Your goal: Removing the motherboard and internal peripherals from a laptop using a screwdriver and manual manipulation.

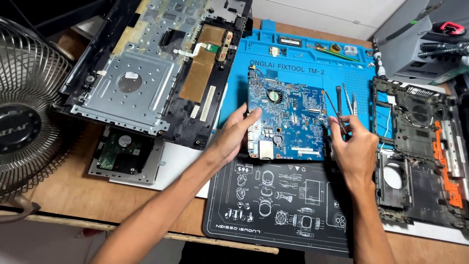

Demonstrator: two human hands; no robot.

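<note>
- On the blue repair mat [244, 54], head view: a blue laptop motherboard [286, 117] lies flat, its near edge just over the black printed mat [273, 205] in front.
- The left hand [234, 137] grips the board's left edge, fingers curled together against it, thumb on top.
- The right hand [354, 146] sits at the board's right edge, fingers pinching a pair of metal tweezers [337, 110] with tips pointing toward the board; a dark pry tool and a second pair of tweezers lie just beyond.
- Teardown looks well advanced: the board is already out of the empty bottom case [420, 151] to the right.
- The upturned keyboard frame [146, 68] leans at left, with a bare hard drive [124, 154] below it.
- Whether any parts are left to come off the board, I cannot tell.
</note>
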